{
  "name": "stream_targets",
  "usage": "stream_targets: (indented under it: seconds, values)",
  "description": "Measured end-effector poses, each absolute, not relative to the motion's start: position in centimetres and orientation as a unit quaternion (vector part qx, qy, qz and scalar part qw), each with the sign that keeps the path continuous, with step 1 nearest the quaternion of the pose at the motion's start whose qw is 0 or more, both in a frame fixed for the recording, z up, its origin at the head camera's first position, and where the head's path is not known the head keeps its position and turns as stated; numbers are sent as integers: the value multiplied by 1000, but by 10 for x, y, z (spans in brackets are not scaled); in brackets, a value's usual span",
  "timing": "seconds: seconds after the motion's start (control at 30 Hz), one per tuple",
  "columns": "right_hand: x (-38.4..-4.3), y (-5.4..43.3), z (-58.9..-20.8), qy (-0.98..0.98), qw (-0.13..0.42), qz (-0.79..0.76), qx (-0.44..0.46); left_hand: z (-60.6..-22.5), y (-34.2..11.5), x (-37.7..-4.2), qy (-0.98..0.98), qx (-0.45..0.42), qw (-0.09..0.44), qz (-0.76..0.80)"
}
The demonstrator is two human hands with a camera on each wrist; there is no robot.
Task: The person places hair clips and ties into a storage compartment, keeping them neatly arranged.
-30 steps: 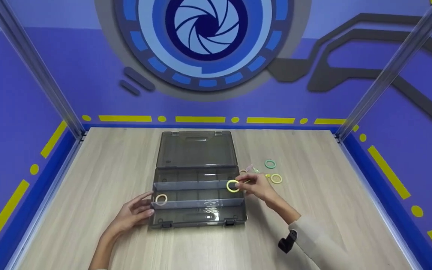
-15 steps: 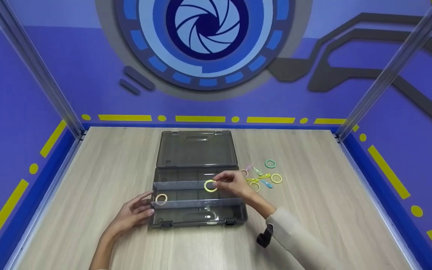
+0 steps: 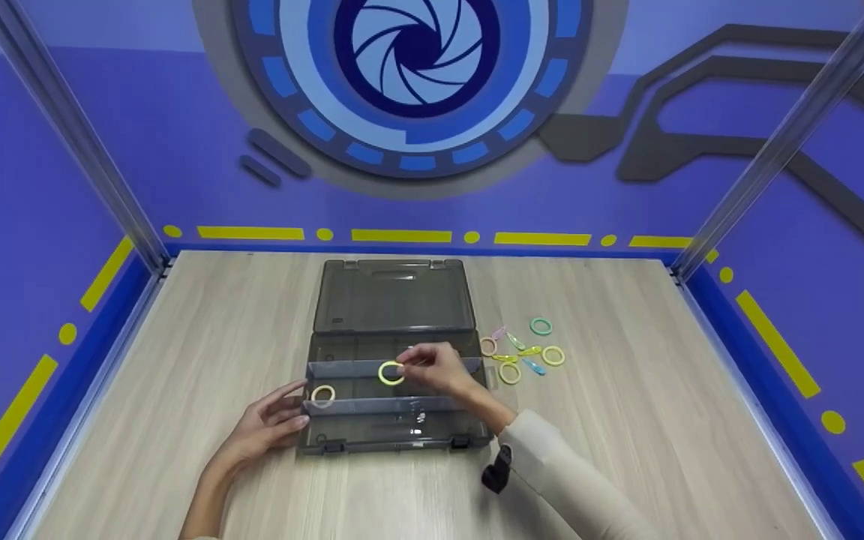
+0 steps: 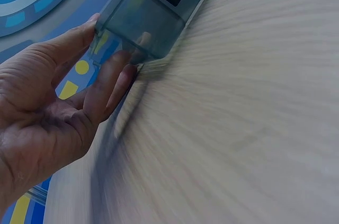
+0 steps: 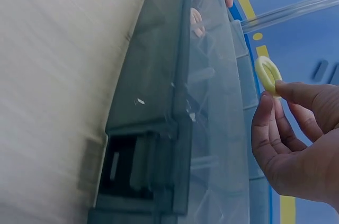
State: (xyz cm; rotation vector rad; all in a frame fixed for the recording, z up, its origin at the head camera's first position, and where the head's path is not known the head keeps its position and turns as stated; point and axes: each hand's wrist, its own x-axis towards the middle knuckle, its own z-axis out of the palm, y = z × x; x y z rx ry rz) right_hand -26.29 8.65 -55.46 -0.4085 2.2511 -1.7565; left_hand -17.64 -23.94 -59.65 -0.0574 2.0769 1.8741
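Note:
My right hand (image 3: 436, 369) pinches a yellow hair tie (image 3: 380, 373) between thumb and fingertips, over the middle row of a smoky clear plastic box (image 3: 394, 433). In the right wrist view the hair tie (image 5: 266, 75) hangs above the dividers. The box lies with its lid (image 3: 394, 300) laid back. A pale orange hair tie (image 3: 322, 396) sits at the left end of the middle row. My left hand (image 3: 263, 426) rests on the box's left side; the left wrist view shows its fingers (image 4: 106, 83) extended against the wall near a corner.
Right of the box lie several small snap hair clips (image 3: 533, 367) in yellow, blue, pink and green. Around them are a green hair tie (image 3: 550, 326), two yellow ones and an orange one. Blue panels enclose the wooden table (image 3: 627, 420) at the back and sides.
My right hand has carried the yellow hair tie leftward from the box's right end to above its middle, uncovering the clips and hair ties on the table. The left hand has stayed put.

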Motion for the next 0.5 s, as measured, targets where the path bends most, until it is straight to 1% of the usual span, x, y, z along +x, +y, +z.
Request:
stream_targets:
  seconds: [0.37,0.5]
  values:
    - [-258,68,-562,770,151,-602,-151,-596,-241,-176,727,0,176,664]
    - [-257,63,-566,776,157,-589,-160,-597,-242,-176,728,5,170,665]
